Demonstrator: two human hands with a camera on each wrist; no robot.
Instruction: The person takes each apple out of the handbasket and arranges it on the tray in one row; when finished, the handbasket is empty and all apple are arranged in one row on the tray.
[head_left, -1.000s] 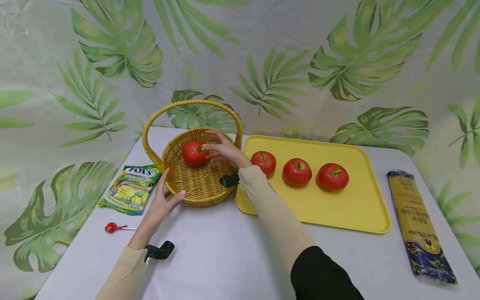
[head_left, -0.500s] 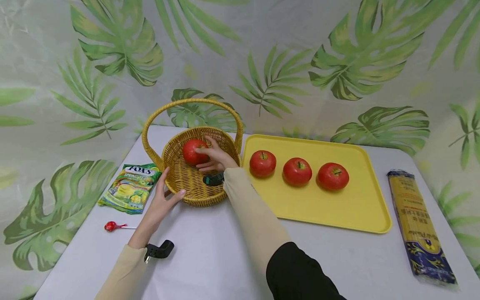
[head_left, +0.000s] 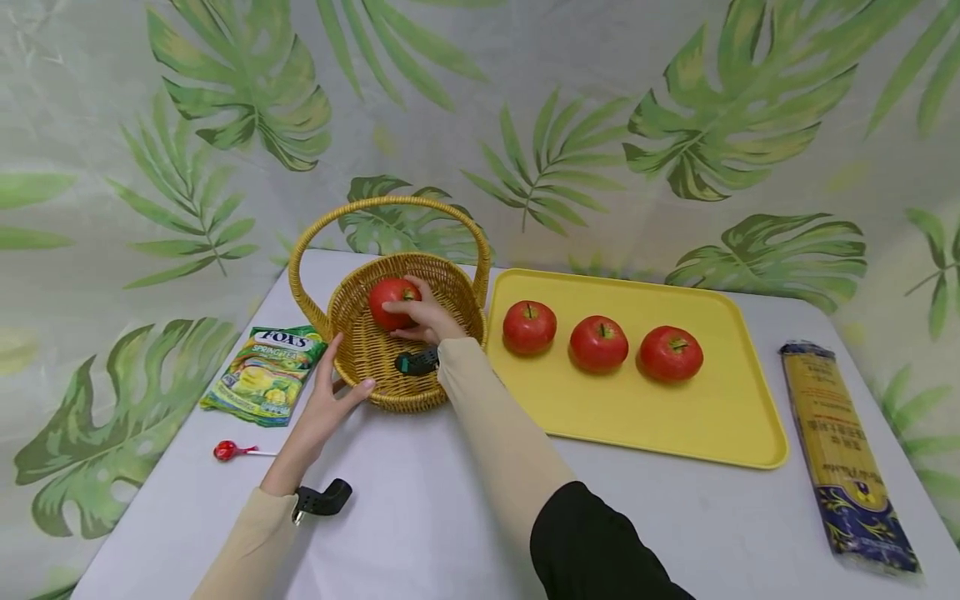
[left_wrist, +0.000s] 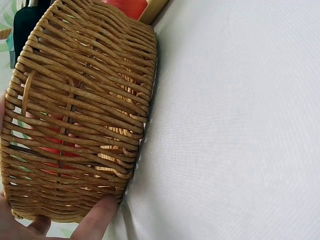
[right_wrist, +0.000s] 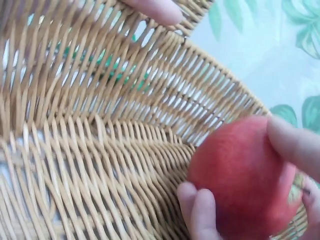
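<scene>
A wicker basket [head_left: 372,360] with a tall arched handle stands at the left of the table. In it a red apple [head_left: 386,297] sits near the back left wall. My right hand [head_left: 426,317] reaches in and grips the apple; in the right wrist view its fingers and thumb lie around the apple [right_wrist: 240,175], stem toward the palm. My left hand [head_left: 324,408] holds the basket's front left side, one finger over the rim and the thumb low on the outside. Through the weave in the left wrist view, red shows inside the basket [left_wrist: 85,105].
A yellow tray [head_left: 675,425] right of the basket carries three red apples [head_left: 600,343] in a row. A candy bag [head_left: 266,375] and a red lollipop [head_left: 227,451] lie left of my left hand. A pasta pack [head_left: 847,458] lies at the far right.
My right hand has moved left and down into the basket, its fingers closing around the apple. The left hand has stayed on the basket. Apples on the tray have not moved.
</scene>
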